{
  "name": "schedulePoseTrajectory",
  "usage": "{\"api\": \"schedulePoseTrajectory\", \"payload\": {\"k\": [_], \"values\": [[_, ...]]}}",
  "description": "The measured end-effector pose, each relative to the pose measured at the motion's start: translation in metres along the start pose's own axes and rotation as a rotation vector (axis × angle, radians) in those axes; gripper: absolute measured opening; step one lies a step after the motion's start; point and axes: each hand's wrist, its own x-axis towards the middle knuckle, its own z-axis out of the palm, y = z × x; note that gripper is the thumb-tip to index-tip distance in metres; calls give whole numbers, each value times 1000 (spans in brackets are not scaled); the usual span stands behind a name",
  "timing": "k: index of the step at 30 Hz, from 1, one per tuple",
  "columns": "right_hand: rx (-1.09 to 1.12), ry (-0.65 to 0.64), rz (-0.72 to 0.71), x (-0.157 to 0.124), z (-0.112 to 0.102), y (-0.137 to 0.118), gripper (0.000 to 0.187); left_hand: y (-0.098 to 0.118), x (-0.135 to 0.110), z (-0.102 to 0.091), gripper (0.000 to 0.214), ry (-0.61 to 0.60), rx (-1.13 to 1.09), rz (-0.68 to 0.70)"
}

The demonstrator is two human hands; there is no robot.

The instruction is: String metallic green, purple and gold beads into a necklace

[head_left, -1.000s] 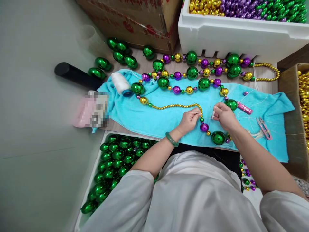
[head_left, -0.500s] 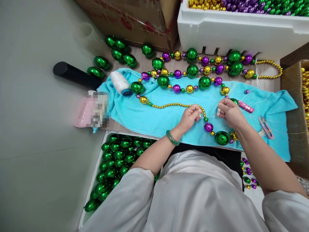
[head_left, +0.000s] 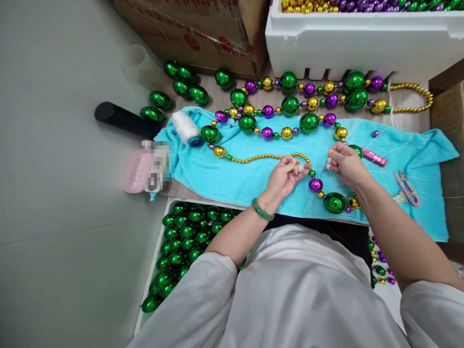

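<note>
My left hand (head_left: 284,179), with a green bangle (head_left: 262,210) at the wrist, pinches a thin white thread; the thumb and forefinger meet while the other fingers reach toward the right. Opposite it, my right hand (head_left: 346,164) is closed on the same thread, which runs taut between the two. White wrapping shows on fingers of both hands. A bead necklace (head_left: 264,156) of gold, purple and green beads passes behind and beside the left fingertips, then curves down to a large green bead (head_left: 335,202). It lies on a turquoise towel (head_left: 224,181).
A white thread spool (head_left: 184,126), pink thread snips (head_left: 409,188) and a pink labelled bar (head_left: 374,157) lie on the towel. Behind stand a cardboard box (head_left: 203,34) and a white foam box (head_left: 355,46) of beads. Large green beads (head_left: 188,231) fill a tray at lower left.
My left hand has turned and its fingers have stretched out toward the right hand, closer to it. The right hand stays closed. The whole view has shifted slightly.
</note>
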Motion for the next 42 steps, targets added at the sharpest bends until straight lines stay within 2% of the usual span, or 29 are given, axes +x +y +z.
{"api": "schedulePoseTrajectory", "payload": {"k": [6,14,18,23,29,32,34,38,42], "values": [[-1,-22,6,-2,3,3,33,1,0,1,17,-29,31,23],[-164,-53,-34,-3,-2,2,26,-12,6,-3,21,-92,379,146],[-195,-64,-39,-3,-4,0,27,-15,5,-1,22,-121,456,150],[-299,-52,-36,-1,-5,3,21,-7,3,2,20,-99,533,124],[-683,-11,-176,0,-5,5,9,6,0,5,13,-124,786,143],[-712,-18,-209,1,-6,6,9,10,-4,6,11,-162,800,125],[-673,-26,-218,2,-7,7,9,10,-5,7,11,-146,828,117],[-587,-47,-215,2,-6,8,11,10,-4,11,16,-98,1196,141],[-524,-66,-170,-2,-3,5,14,13,1,16,19,-152,1505,158]]}}
